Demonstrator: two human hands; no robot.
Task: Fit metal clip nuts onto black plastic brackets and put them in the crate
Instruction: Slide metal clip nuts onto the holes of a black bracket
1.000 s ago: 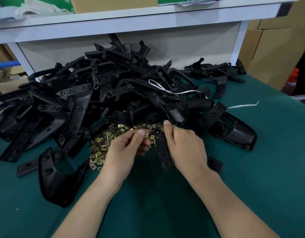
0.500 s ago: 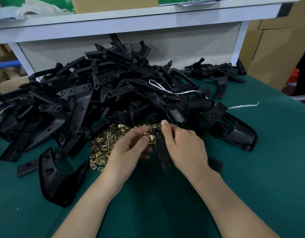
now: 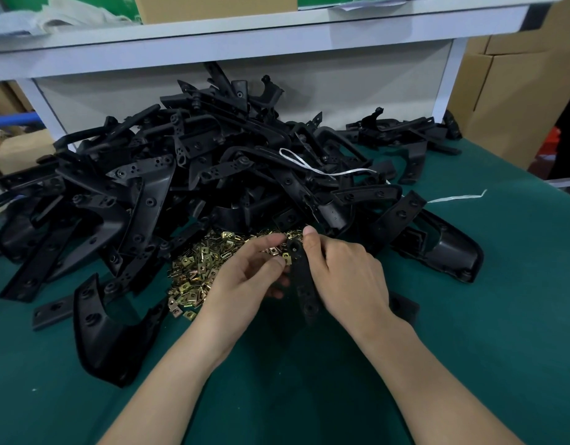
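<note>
My right hand [image 3: 344, 271] grips a narrow black plastic bracket [image 3: 304, 285] upright-lengthwise, thumb near its round top end. My left hand [image 3: 245, 277] pinches a small brass-coloured clip nut [image 3: 287, 260] between thumb and forefinger, right against the bracket's left edge near the top hole. A heap of loose clip nuts [image 3: 200, 268] lies on the green mat just left of my hands. Behind them a large pile of black brackets [image 3: 187, 187] covers the mat. No crate is in view.
A curved black bracket [image 3: 100, 326] and a flat strip [image 3: 52, 311] lie at the front left. White plastic strapping [image 3: 453, 198] trails right of the pile. A white shelf frame [image 3: 245, 36] stands behind; cardboard boxes [image 3: 508, 97] at the right.
My left hand has slid right and slightly forward, bringing the clip nut from beside the bracket up against its upper edge. My right hand has barely shifted.
</note>
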